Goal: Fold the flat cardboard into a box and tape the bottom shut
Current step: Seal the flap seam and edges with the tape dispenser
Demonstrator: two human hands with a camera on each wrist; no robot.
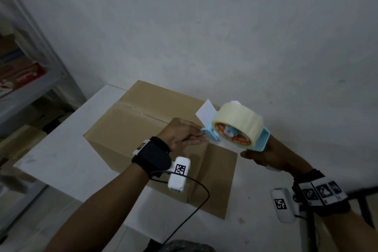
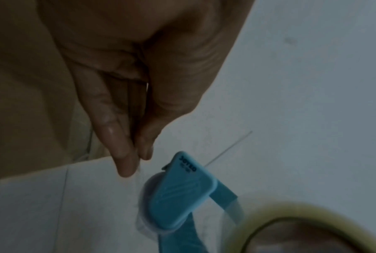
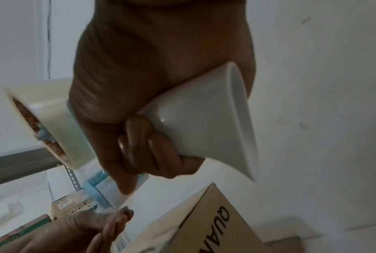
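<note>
Folded cardboard box (image 1: 143,129) resting flaps-closed on a white table (image 1: 67,149). Right hand (image 1: 272,159), at 3 o'clock of the box, fingers wrapped around the handle of a blue tape dispenser (image 1: 239,127). Left hand (image 1: 184,135) pinches the tape end (image 2: 139,171) between thumb and fingertips, beside the dispenser's front.

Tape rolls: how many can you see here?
1. The clear tape roll sits in the blue dispenser, held by the right hand above the cardboard box; the left hand pinches its loose end. Others may lie out of view.
</note>
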